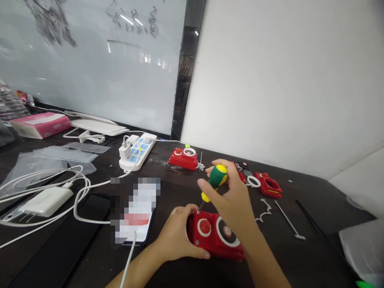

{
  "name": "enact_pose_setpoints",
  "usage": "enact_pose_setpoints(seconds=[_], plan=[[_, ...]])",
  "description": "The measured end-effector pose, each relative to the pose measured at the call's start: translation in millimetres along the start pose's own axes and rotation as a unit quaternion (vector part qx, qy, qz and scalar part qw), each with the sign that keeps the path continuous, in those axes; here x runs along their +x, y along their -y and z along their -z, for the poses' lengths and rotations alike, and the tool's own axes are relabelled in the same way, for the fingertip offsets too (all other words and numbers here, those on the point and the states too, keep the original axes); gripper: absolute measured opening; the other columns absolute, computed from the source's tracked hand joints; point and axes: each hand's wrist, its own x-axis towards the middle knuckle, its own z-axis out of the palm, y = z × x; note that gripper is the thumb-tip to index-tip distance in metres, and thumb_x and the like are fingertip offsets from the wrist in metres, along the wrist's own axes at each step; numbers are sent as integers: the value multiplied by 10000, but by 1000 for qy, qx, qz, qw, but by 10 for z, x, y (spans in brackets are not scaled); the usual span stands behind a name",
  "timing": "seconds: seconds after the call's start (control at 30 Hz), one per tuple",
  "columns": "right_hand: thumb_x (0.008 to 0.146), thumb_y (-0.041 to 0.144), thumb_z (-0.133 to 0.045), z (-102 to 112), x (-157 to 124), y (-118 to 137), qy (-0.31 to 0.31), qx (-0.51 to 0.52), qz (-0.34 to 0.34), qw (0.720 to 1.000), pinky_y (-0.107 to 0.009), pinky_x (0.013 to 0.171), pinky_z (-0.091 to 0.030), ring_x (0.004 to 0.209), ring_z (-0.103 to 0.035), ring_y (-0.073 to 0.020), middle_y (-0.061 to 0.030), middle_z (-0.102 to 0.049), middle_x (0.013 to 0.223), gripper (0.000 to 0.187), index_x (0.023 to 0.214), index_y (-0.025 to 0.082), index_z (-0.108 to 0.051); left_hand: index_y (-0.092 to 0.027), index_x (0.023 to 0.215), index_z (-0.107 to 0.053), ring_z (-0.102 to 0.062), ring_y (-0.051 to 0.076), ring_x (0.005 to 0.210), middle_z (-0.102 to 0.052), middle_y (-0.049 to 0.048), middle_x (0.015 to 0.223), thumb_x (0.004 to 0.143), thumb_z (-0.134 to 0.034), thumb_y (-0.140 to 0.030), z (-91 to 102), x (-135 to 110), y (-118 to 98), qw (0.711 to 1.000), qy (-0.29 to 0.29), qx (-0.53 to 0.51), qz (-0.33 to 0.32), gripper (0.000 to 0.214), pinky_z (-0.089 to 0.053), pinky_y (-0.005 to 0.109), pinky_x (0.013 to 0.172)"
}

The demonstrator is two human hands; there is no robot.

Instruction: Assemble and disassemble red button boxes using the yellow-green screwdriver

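My left hand (177, 234) grips the left side of a red plastic box (216, 237) with a red button and a round white-ringed dial on top, which rests on the dark table. My right hand (232, 196) is closed around a screwdriver (214, 181) with a green and yellow handle. The screwdriver tip touches the box's upper left corner. A second red box (183, 157) stands farther back. Loose red parts (268, 184) and a white ring (253, 181) lie behind my right hand.
A white power strip (138, 151) with plugs, a white charger (45, 201) and looping white cables (60, 180) lie on the left. A phone (136, 212) is beside my left hand. A pink tissue box (40, 125), plastic bags (54, 158) and thin rods (289, 220) are also on the table.
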Motion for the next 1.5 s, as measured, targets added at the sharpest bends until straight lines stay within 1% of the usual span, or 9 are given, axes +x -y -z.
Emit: enact_pose_setpoints(seconds=[0.13,0.27,0.37,0.6,0.83,1.0,1.1,1.33,1.5], plan=[[728,326,-622,-6,1,-6,-19,-72,57,996,-371,783,-463,894,-581,-217,-31,-622,1008,360,1078,280,-549,-236,1082,-497,-493,296,993,-560,53,1050,323,-835,-436,-1,-2,-5,1000,4,-1,2,854,-418,406,848],[720,230,-609,61,16,-24,23,60,-21,998,-371,759,-506,825,-627,-192,-34,-648,967,519,1196,262,-404,-241,1075,-490,-485,286,993,-552,46,1055,330,-836,-429,-9,-2,8,1000,7,-8,1,843,-409,400,857],[711,204,-602,101,32,-22,44,127,-31,990,-334,747,-527,857,-630,-181,-52,-624,1055,389,1071,233,-457,-246,1079,-488,-481,286,999,-548,44,1054,334,-835,-436,-7,-2,14,1000,8,-10,3,844,-409,395,855],[804,204,-477,195,9,21,143,-27,12,989,-343,771,-508,843,-608,-156,3,-597,1055,484,1257,347,-389,-241,1081,-489,-476,286,987,-555,43,1040,336,-837,-426,7,12,5,1000,8,-12,-3,842,-408,395,842],[741,289,-600,-20,-17,46,-7,-115,63,991,-331,744,-499,872,-588,-190,-26,-603,1016,362,1093,262,-521,-236,1082,-489,-471,289,982,-558,48,1050,347,-832,-427,-2,0,-2,1000,11,-6,-1,834,-402,398,840],[750,163,-531,73,-13,15,52,-14,38,998,-326,770,-501,886,-605,-169,-23,-610,1028,505,1229,281,-420,-236,1072,-493,-464,285,999,-552,46,1061,347,-835,-414,0,2,-2,1000,13,-12,2,822,-395,394,862],[710,110,-491,100,-18,20,61,39,7,997,-332,734,-508,899,-614,-183,-43,-606,1057,480,1160,252,-401,-235,1078,-490,-465,286,1001,-550,48,1067,352,-833,-416,7,6,-4,1000,14,-10,0,823,-391,398,868],[730,322,-601,-6,-42,71,5,-138,57,989,-349,724,-501,865,-597,-209,-36,-605,1027,361,1074,260,-512,-233,1087,-484,-465,291,995,-550,53,1062,353,-832,-423,5,0,-1,1000,10,-4,1,834,-395,409,857],[747,241,-580,91,-35,53,25,-93,20,995,-309,673,-532,717,-641,-163,-3,-656,907,396,1135,280,-512,-239,1070,-490,-471,287,988,-554,47,1053,349,-832,-425,6,14,-2,1000,12,-3,0,819,-401,401,850]])
